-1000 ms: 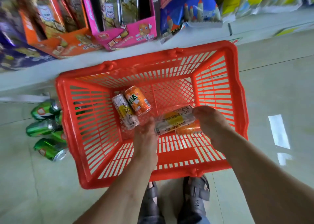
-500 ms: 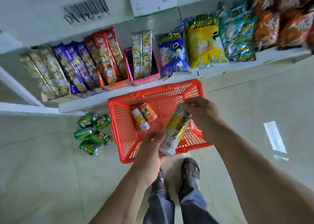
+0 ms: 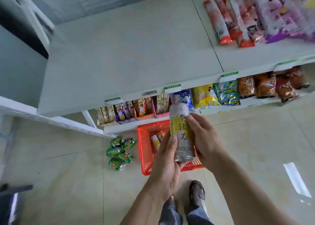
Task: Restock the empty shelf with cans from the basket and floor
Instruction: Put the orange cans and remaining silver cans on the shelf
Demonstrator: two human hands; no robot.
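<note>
A tall silver and yellow can point(image 3: 181, 131) is held upright in front of me by both hands. My left hand point(image 3: 166, 166) grips its lower part with the thumb on its left side. My right hand point(image 3: 203, 139) holds its right side with curled fingers. Below them the red basket point(image 3: 144, 149) stands on the floor with two cans point(image 3: 157, 138) lying inside. Several green cans point(image 3: 120, 150) lie on the floor left of the basket. The bare white shelf point(image 3: 129, 54) spreads across the upper middle of the view.
Snack bars and packets point(image 3: 238, 18) lie on the right part of the same shelf. The lower shelf holds snack boxes point(image 3: 131, 108) and chip bags point(image 3: 247, 90). My feet point(image 3: 196, 190) stand on the tiled floor behind the basket.
Both hands lifted the silver and yellow can out of the basket and turned it upright. My head rose, so the bare shelf came into view.
</note>
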